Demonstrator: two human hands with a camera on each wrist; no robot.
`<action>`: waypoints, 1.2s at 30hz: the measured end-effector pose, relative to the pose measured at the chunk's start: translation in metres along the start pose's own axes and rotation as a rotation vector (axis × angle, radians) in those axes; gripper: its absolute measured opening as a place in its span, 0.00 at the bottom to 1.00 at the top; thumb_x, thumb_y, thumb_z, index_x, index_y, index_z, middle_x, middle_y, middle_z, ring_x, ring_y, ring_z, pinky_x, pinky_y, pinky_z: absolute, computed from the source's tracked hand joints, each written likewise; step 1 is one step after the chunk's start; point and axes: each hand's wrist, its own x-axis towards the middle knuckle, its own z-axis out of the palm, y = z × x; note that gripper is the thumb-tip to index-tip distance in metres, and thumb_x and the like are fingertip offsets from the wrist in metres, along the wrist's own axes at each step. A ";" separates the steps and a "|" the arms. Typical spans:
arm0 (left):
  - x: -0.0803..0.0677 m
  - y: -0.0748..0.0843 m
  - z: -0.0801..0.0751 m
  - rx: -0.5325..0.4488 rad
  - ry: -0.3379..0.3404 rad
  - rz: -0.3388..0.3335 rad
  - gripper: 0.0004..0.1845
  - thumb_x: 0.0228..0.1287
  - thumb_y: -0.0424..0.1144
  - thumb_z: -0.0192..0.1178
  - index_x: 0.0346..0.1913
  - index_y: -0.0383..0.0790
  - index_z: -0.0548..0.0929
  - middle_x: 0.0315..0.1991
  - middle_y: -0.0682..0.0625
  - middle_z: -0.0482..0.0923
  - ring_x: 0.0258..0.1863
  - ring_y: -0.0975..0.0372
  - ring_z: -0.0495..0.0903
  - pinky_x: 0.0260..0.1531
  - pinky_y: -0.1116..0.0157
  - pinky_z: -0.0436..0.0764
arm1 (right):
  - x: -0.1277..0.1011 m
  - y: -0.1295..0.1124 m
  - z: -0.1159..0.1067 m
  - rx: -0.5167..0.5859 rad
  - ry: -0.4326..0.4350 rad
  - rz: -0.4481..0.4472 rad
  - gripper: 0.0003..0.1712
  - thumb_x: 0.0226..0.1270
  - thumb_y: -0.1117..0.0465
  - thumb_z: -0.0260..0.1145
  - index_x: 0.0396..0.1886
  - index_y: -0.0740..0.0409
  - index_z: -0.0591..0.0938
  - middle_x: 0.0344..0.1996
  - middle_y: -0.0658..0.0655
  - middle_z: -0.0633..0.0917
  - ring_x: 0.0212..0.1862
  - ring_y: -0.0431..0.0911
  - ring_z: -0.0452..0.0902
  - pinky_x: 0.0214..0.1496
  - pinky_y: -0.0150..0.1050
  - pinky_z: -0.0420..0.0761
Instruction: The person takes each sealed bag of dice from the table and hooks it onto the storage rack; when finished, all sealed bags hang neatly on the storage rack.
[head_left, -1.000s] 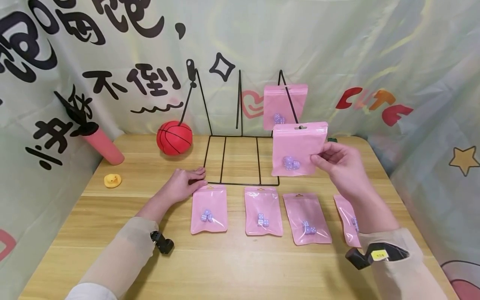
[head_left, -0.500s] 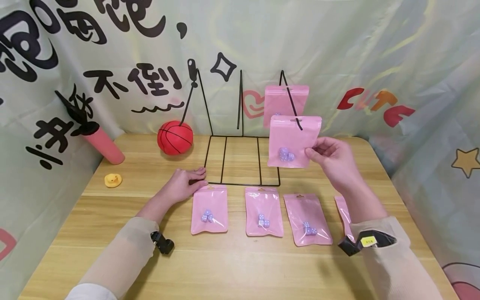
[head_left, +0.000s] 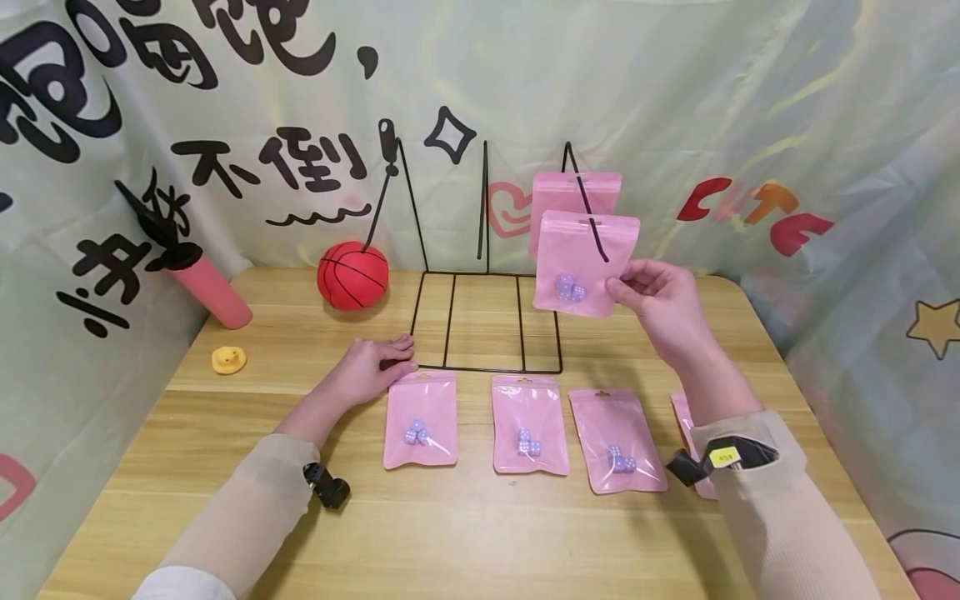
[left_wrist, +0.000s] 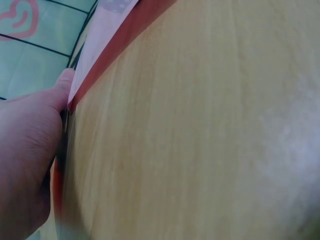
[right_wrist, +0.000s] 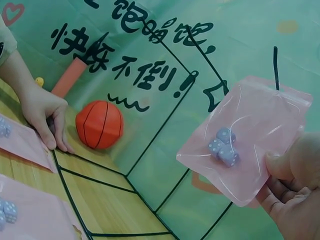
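Observation:
My right hand (head_left: 663,312) pinches the right edge of a pink zip bag (head_left: 551,254) with small purple dice in it. The bag's top hole is on the black prong (head_left: 587,202) of a wire rack (head_left: 487,369), and the prong's tip sticks out in front of the bag. Another pink bag (head_left: 545,190) hangs farther back on the same prong, partly hidden. At the rack's front left corner my left hand (head_left: 363,371) holds the frame, thumb in front and fingers behind. In the left wrist view only part of the left hand (left_wrist: 30,145) shows.
Several pink dice bags lie in front of the rack, including a left one (head_left: 420,404), a middle one (head_left: 525,408) and a tilted one (head_left: 611,425). The right arm partly covers another. A red ball (head_left: 352,277), yellow duck (head_left: 228,360) and pink vase (head_left: 213,292) stand left.
My right hand has pushed the bag up and back along the prong, so more of the prong's tip shows in front of it. The left hand keeps its place on the rack.

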 end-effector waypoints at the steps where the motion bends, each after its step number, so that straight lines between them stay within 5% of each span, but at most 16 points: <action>1: 0.000 0.000 0.000 -0.001 -0.002 -0.001 0.21 0.71 0.45 0.72 0.61 0.39 0.88 0.67 0.48 0.80 0.71 0.55 0.74 0.76 0.37 0.56 | 0.001 0.000 0.000 0.018 0.000 0.001 0.12 0.73 0.68 0.72 0.47 0.75 0.83 0.34 0.52 0.88 0.37 0.43 0.80 0.41 0.29 0.82; 8: 0.001 0.001 0.000 -0.021 0.001 -0.014 0.21 0.71 0.44 0.73 0.62 0.39 0.87 0.67 0.48 0.80 0.71 0.55 0.74 0.74 0.45 0.65 | 0.001 0.001 -0.005 -0.030 0.020 0.028 0.12 0.73 0.64 0.73 0.48 0.69 0.84 0.38 0.52 0.89 0.40 0.43 0.84 0.45 0.30 0.84; 15: 0.000 0.001 0.000 -0.004 -0.013 -0.028 0.21 0.71 0.45 0.72 0.62 0.40 0.87 0.67 0.49 0.80 0.71 0.55 0.74 0.77 0.39 0.57 | -0.002 0.005 -0.014 -0.057 0.020 0.029 0.15 0.74 0.66 0.72 0.55 0.70 0.84 0.41 0.50 0.90 0.46 0.43 0.85 0.52 0.28 0.84; 20: 0.000 0.002 -0.001 -0.016 -0.004 -0.008 0.21 0.70 0.43 0.73 0.62 0.38 0.87 0.66 0.47 0.80 0.71 0.53 0.75 0.74 0.45 0.65 | -0.008 0.007 -0.025 -0.071 0.021 0.036 0.19 0.75 0.67 0.71 0.59 0.72 0.82 0.44 0.48 0.91 0.49 0.41 0.86 0.54 0.27 0.83; 36: 0.001 0.002 -0.001 -0.011 -0.002 -0.009 0.21 0.71 0.42 0.73 0.61 0.37 0.87 0.66 0.46 0.80 0.71 0.53 0.75 0.74 0.44 0.65 | -0.050 0.017 -0.062 -0.335 -0.065 0.127 0.23 0.77 0.57 0.70 0.63 0.67 0.81 0.52 0.53 0.89 0.49 0.33 0.85 0.51 0.23 0.82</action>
